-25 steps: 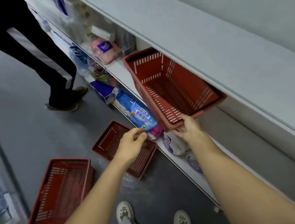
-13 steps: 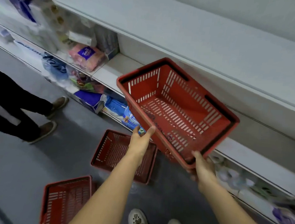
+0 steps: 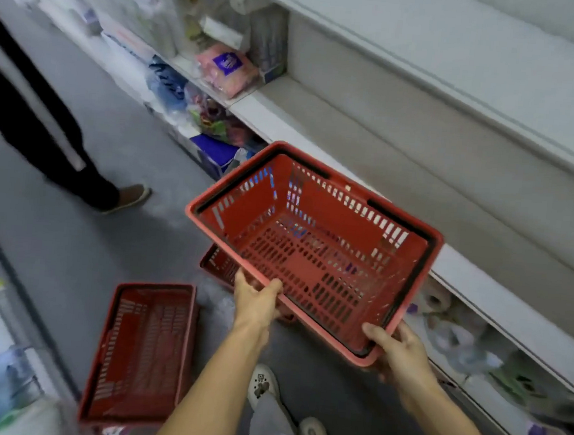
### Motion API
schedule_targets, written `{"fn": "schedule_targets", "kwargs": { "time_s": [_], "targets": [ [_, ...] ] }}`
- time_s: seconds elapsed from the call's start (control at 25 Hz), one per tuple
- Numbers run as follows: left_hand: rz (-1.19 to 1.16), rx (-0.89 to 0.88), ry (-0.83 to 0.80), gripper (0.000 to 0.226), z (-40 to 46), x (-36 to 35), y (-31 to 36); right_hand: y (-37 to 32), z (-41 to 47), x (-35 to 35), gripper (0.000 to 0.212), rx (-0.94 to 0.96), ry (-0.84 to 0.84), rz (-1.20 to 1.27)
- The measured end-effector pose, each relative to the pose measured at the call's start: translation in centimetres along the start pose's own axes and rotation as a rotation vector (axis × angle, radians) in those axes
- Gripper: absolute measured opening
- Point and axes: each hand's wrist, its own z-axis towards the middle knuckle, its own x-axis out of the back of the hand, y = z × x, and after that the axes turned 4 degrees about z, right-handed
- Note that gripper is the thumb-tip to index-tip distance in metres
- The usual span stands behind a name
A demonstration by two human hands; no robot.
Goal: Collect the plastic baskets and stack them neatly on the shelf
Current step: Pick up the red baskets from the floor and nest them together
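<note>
I hold a red plastic basket (image 3: 314, 250) in the air in front of the white shelf (image 3: 370, 145), mouth up and tilted toward me. My left hand (image 3: 255, 300) grips its near rim at the left corner. My right hand (image 3: 395, 349) grips the near right corner from below. A second red basket (image 3: 141, 350) lies on the grey floor at the lower left. A third red basket (image 3: 220, 267) is on the floor, mostly hidden behind the held one.
Another person's dark-trousered legs and brown shoe (image 3: 125, 197) stand in the aisle at the left. Packaged goods (image 3: 222, 64) fill the shelves to the left, and more packs (image 3: 468, 338) sit on the bottom shelf. My white shoes (image 3: 262, 387) are below.
The basket has come out of the shelf and down toward me. My left hand, free before, now grips its near rim. The view has swung right along the aisle.
</note>
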Motion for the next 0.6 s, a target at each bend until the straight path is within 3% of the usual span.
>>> {"fn": "schedule_targets", "kwargs": {
  "time_s": [0.4,0.6],
  "targets": [
    [-0.356,0.244,0.420,0.083,1.6,17.1,-7.2,3.6,3.1,-15.5,0.017,0.097,-0.315,-0.424],
    [-0.537,0.281,0.527,0.081,6.3,23.4,-8.9,4.4,5.4,-25.1,0.022,0.120,-0.433,-0.574]
  ]
}}
